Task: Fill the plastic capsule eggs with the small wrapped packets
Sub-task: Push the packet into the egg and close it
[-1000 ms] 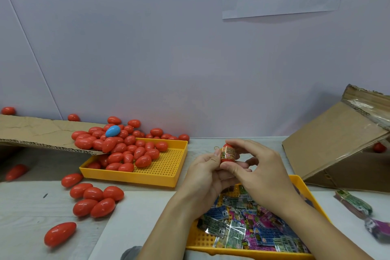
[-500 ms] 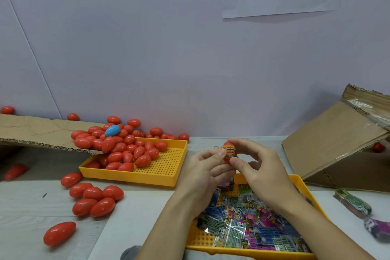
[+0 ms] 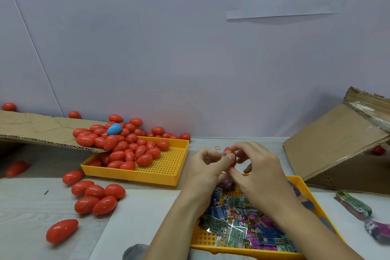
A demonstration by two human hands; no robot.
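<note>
Between both hands I hold a red capsule egg [image 3: 227,151] with a small wrapped packet [image 3: 225,154] stuck in its opening. My left hand [image 3: 205,172] grips it from the left, thumb pressing on the packet. My right hand [image 3: 261,177] pinches it from the right. Below the hands a yellow tray [image 3: 304,185] holds several wrapped packets [image 3: 242,228]. A second yellow tray [image 3: 164,171] to the left holds many red eggs [image 3: 126,150], and one blue egg [image 3: 114,129] lies on the pile.
A cardboard flap [image 3: 38,128] slopes into the left tray. Loose red eggs [image 3: 95,196] lie on the table at left. A tilted cardboard box [image 3: 337,143] stands at right, with two packets [image 3: 354,204] near the right edge. A small rubber band [image 3: 217,147] lies behind the hands.
The packet has gone deeper into the egg, and my left thumb now presses on it. Both hands stayed above the packet tray, shifting slightly.
</note>
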